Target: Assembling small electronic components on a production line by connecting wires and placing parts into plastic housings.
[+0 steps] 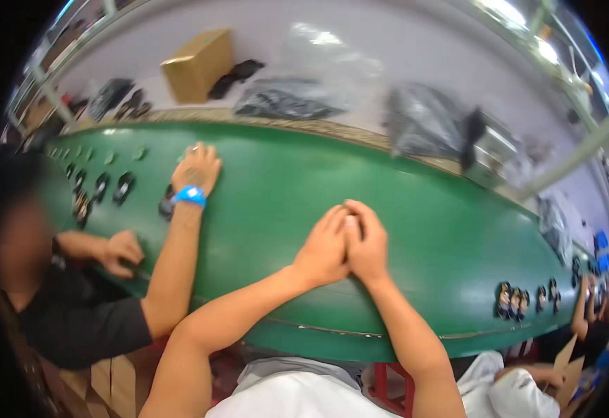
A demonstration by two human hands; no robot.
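Meeting over the green surface [451, 230], the left hand [322, 252] and the right hand [370, 244] are folded together, fingers closed against each other. Whether anything small sits between the 2 palms is hidden, so I cannot tell if either is clamped on an object.

As for progress, dark pieces are set out on both sides, which suggests work partway along; whether any of them is finished, and how many are left, cannot be judged from here. Neither hand shows contact with any of them, so nothing visible is being worked by these 2 hands.

The right-hand group of dark pieces [505, 299] lies on the surface well apart from the right hand, to its right and nearer the front edge. The left-hand row of dark pieces [123, 188] is well apart from the left hand, farther left and beyond a co-worker's outstretched arm [177, 261]. Past that row lie small green pieces [139, 152]. 1 dark item [167, 203] rests beside that arm's wrist.
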